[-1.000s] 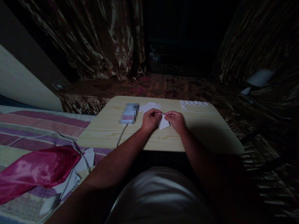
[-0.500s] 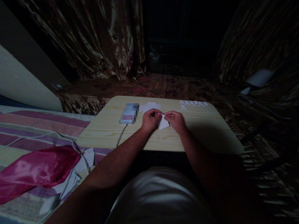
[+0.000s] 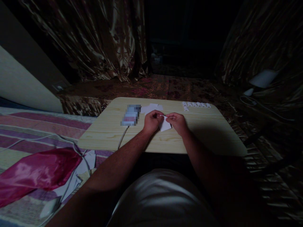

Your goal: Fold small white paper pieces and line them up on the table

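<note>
A small white piece of paper point(image 3: 165, 124) is pinched by both hands above the middle of the wooden table point(image 3: 106, 138). My left hand point(image 3: 152, 121) grips its upper left side between thumb and fingers. On the upper right side, my right hand point(image 3: 178, 122) holds it the same way. The fingertips nearly meet at the paper's far edge and cover part of it. Just beyond my left hand lie more white paper sheets point(image 3: 152, 108). At the table's far right sit several small folded white paper pieces point(image 3: 197, 104), most of them in a row.
A phone-like device point(image 3: 131, 115), blurred out, lies left of my hands with a cable point(image 3: 122, 137) running off the table's near edge. On the striped bed at left are a pink satin cloth point(image 3: 42, 170) and loose papers point(image 3: 71, 187). A white lamp point(image 3: 264, 78) stands at right.
Almost nothing differs. My right fingertips have shifted very slightly to the left along the paper's upper edge.
</note>
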Available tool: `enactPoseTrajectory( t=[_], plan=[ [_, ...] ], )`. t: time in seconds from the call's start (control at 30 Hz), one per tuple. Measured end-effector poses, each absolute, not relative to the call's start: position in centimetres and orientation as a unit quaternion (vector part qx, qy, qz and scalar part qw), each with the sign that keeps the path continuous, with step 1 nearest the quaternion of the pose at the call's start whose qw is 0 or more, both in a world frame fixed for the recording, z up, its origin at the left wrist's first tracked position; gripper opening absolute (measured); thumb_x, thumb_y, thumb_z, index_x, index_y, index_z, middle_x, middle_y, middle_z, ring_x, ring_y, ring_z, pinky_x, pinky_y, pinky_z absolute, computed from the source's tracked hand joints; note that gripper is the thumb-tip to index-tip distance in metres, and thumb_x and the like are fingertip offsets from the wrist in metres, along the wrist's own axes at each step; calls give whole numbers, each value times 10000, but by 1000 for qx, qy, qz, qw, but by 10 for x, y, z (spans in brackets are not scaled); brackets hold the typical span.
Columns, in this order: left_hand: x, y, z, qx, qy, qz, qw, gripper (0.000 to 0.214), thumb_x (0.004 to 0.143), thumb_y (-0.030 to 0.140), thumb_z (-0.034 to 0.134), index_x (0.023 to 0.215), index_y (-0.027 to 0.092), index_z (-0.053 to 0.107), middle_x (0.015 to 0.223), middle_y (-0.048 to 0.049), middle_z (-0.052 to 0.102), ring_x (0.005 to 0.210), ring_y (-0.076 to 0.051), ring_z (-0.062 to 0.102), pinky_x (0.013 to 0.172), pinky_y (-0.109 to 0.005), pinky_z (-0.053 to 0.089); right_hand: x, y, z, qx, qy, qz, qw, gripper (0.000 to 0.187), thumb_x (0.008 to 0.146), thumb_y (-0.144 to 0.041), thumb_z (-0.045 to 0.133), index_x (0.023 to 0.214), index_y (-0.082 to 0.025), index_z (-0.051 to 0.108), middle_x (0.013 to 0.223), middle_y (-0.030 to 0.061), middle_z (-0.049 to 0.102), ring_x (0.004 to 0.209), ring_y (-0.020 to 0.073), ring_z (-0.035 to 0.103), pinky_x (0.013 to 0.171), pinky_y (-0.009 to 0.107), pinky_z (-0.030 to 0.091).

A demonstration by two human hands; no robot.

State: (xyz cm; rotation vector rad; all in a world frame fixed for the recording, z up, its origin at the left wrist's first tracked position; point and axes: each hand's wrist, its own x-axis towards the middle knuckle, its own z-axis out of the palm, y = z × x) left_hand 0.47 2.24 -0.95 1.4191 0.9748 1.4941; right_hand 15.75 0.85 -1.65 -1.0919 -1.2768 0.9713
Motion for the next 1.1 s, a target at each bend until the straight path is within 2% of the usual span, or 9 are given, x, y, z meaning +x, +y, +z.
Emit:
enactPoseTrajectory(
  t=[1.1],
  plan=[
    [4, 25, -12, 574, 387, 587, 420, 119, 641, 199, 726, 745, 154, 692, 639, 8, 620, 570, -100, 514, 544, -222, 385, 157, 10, -17, -463, -548, 387, 580, 221, 629, -296, 731, 801, -157, 721, 709, 43, 713, 620, 167, 633, 576, 273, 484]
  ],
)
